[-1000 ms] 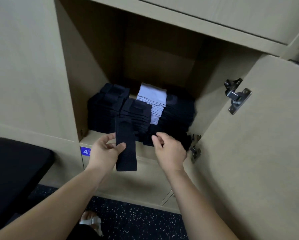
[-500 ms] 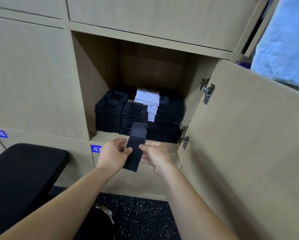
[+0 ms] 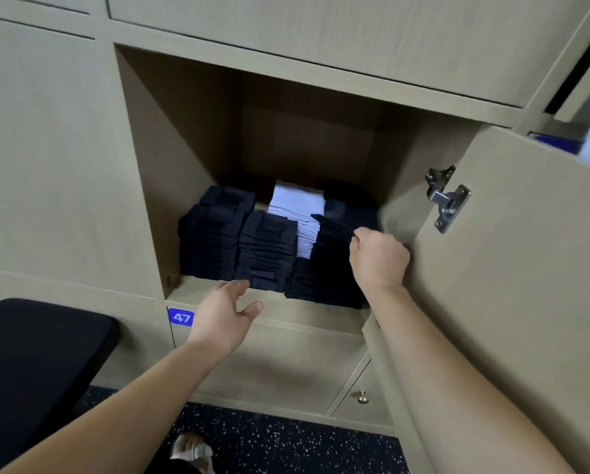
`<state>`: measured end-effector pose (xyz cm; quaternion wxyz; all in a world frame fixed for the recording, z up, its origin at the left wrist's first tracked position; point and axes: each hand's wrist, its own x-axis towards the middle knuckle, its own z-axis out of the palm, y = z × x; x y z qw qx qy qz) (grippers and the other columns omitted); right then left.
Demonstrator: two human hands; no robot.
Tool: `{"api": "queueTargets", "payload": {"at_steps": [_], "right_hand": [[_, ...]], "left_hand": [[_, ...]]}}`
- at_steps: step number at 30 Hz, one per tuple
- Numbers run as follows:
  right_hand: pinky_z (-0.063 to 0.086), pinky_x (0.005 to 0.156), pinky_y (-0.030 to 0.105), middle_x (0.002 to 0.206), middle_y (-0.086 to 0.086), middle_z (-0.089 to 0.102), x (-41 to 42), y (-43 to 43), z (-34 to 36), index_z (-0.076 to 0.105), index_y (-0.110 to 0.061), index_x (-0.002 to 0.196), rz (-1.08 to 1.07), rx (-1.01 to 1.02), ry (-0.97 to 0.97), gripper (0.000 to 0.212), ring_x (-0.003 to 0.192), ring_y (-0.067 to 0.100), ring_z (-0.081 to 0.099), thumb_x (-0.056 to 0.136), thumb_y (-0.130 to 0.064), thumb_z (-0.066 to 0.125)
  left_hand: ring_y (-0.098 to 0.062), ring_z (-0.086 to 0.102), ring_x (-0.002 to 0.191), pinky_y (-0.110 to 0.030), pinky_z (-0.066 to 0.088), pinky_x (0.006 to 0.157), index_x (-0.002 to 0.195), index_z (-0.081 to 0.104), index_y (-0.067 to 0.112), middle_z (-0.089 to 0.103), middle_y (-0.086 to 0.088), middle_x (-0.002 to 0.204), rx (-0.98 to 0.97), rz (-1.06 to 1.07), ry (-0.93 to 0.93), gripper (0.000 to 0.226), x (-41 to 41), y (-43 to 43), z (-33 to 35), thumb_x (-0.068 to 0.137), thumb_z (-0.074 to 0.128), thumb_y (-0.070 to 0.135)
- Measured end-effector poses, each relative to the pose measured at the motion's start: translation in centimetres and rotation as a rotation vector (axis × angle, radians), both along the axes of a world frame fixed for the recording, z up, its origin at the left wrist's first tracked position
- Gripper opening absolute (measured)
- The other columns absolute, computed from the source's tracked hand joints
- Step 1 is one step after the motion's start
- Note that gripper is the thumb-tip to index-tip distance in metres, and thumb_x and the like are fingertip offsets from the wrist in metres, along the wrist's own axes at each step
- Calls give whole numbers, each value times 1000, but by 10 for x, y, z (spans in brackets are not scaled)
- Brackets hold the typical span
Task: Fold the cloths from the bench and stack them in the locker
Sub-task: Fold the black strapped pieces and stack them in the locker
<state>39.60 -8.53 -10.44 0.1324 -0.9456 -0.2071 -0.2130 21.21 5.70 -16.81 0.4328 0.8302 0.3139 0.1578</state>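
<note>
The open locker (image 3: 197, 172) holds several stacks of folded dark cloths (image 3: 266, 254) and one white stack (image 3: 297, 208) behind them. My right hand (image 3: 377, 256) reaches inside and pinches a folded dark cloth (image 3: 331, 225) at the top of the right-hand stack. My left hand (image 3: 223, 318) hovers open just in front of the locker's bottom edge, below the middle stack, holding nothing.
The locker door (image 3: 526, 268) stands open on the right, with a metal hinge (image 3: 445, 200). A black bench (image 3: 37, 357) sits at lower left. A blue label 47 (image 3: 180, 317) marks the panel below. My sandalled foot (image 3: 192, 451) stands on the speckled dark floor.
The dark cloth held by both hands in front of the locker is now carried by my right hand onto the right stack. My left hand has let go and opened.
</note>
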Motion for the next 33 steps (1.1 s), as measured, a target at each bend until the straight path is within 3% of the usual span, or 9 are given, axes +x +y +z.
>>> {"api": "queueTargets", "payload": {"at_steps": [3,6,10,15,19,24,27,29,33], "right_hand": [[17,51,14,51,8,57,18,9,-18,61,-9,58,43,-129,-240,16,43,28,58,66,4,56],[22,44,14,42,1,50,24,14,-38,57,-14,48,115,-180,-320,28,33,21,50,59,-8,32],[29,39,17,50,-1,55,24,15,-74,63,-16,59,186,-305,-314,28,42,19,55,60,-11,36],[42,43,20,74,1,70,30,6,-107,74,-13,79,269,-275,-328,32,60,18,66,67,-11,44],[48,47,23,85,5,73,30,1,-120,74,-11,81,280,-296,-279,16,73,20,70,65,-9,73],[52,60,26,95,6,74,26,-1,-122,75,-11,89,272,-293,-185,38,82,20,71,60,-31,88],[55,77,32,105,8,73,27,-4,-114,73,-9,100,289,-255,-171,49,93,22,70,58,-30,87],[53,90,40,112,12,71,29,-3,-109,71,-5,109,267,-252,-156,60,101,25,68,56,-27,84],[49,97,48,109,19,70,31,1,-108,68,2,114,189,-307,-137,72,102,30,68,49,-26,84]], "left_hand": [[-15,52,124,-20,34,96,140,50,16,56,-1,135,31,-21,8,52,14,9,-13,92,66,28],[-15,51,124,-24,38,100,142,48,19,54,2,138,66,-45,19,54,23,15,-26,92,65,31],[-15,50,126,-34,42,106,143,46,23,50,4,140,120,-80,39,57,29,18,-41,91,66,33],[-13,47,128,-33,41,108,143,46,24,50,4,141,166,-113,28,58,35,19,-49,90,67,34],[-14,43,130,-24,33,107,141,49,22,50,3,140,249,-153,-6,55,41,15,-49,90,67,33],[-17,46,128,-25,32,107,137,55,17,54,1,135,414,-232,-40,50,53,10,-49,91,67,30],[-23,57,113,-39,49,98,124,66,11,65,-2,121,590,-261,-135,42,66,12,-54,85,72,27],[-18,53,108,-42,54,89,116,70,10,69,-1,113,716,-270,-210,44,78,14,-52,77,73,31],[-17,51,114,-32,38,97,111,73,10,71,-1,115,939,-351,-250,51,108,20,-39,66,88,29]]}}
